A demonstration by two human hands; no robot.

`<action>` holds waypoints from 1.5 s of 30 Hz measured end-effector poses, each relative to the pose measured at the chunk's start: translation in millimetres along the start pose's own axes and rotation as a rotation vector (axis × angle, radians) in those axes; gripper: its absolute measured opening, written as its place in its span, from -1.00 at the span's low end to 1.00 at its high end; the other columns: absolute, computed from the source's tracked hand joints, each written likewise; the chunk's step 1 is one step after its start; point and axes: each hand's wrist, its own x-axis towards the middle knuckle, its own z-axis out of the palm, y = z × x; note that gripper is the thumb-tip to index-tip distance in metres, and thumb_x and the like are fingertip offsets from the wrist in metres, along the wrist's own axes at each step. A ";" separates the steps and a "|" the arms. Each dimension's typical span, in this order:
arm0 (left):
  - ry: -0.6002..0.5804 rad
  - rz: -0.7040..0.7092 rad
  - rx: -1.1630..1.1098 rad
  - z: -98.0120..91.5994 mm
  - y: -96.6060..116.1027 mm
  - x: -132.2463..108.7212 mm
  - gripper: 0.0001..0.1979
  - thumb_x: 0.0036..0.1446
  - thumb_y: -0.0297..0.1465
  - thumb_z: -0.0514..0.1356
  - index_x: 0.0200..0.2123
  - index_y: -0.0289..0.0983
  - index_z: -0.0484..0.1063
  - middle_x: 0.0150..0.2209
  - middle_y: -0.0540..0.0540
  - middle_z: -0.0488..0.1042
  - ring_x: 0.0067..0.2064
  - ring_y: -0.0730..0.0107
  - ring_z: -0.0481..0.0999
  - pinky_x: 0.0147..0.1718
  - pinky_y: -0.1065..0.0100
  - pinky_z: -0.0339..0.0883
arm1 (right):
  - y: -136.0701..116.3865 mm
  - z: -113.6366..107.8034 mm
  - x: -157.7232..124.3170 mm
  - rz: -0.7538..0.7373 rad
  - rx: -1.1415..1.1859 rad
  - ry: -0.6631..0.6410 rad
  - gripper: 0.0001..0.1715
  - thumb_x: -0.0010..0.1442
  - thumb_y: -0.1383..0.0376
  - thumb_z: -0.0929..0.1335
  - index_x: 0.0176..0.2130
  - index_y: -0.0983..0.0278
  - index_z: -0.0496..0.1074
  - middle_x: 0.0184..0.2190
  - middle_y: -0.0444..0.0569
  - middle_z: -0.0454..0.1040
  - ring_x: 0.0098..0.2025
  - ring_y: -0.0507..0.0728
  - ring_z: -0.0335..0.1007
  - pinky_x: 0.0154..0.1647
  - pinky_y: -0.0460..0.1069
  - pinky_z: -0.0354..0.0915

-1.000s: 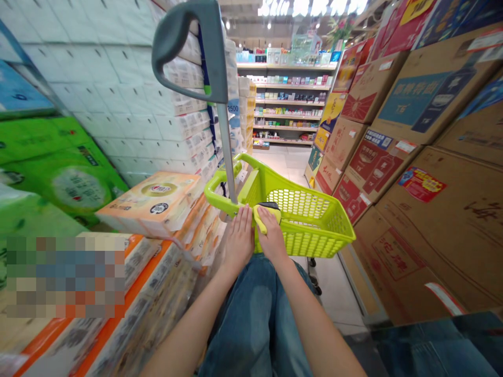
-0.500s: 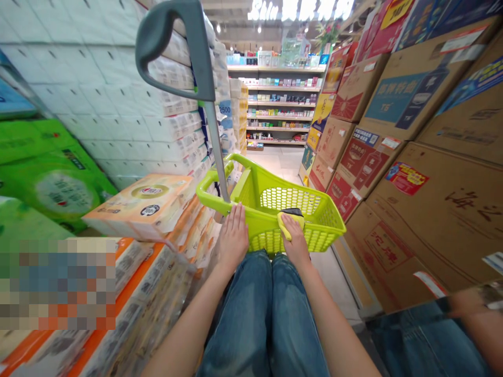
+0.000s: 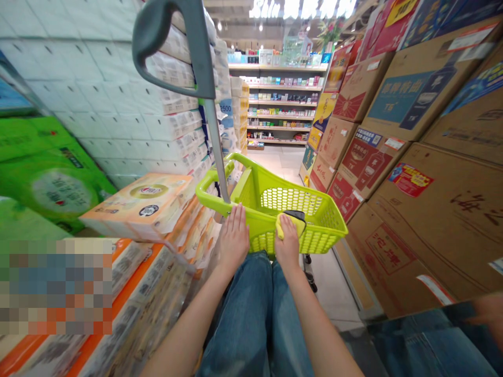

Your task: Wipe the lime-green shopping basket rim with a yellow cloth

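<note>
A lime-green shopping basket (image 3: pixel 255 183) with mesh sides stands in front of my knees. From its left end rises a metal pole (image 3: pixel 217 141) topped by a grey loop handle (image 3: pixel 196 52). My left hand (image 3: pixel 234 235) lies flat against the near side by the pole, its fingers stretched out. With my right hand (image 3: pixel 288 243) I press a yellow and dark-grey cloth (image 3: pixel 301 222) on the near rim, right of the middle. The fingers cover part of the cloth.
Stacked white tissue packs (image 3: pixel 118 104) and an orange tissue pack (image 3: pixel 141 199) line the left. Cardboard boxes (image 3: pixel 432 209) are piled on the right. Stocked shelves (image 3: pixel 283 107) stand at the aisle's far end. Another person's jeans (image 3: pixel 444 340) show at the lower right.
My right hand has slid a little to the left along the basket's near rim with the cloth. My left hand has stayed in place.
</note>
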 end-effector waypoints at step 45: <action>-0.005 0.014 0.007 -3.5 -1.7 0.4 -0.39 0.33 -0.44 -0.12 0.39 -0.39 -0.22 0.39 -0.24 -0.02 0.41 0.18 -0.10 0.32 0.07 -0.03 | 38.1 -26.0 -4.7 0.022 -0.041 0.031 -0.33 0.16 0.40 0.20 0.26 0.33 0.24 0.26 0.12 0.26 0.34 0.23 0.07 0.37 0.31 -0.05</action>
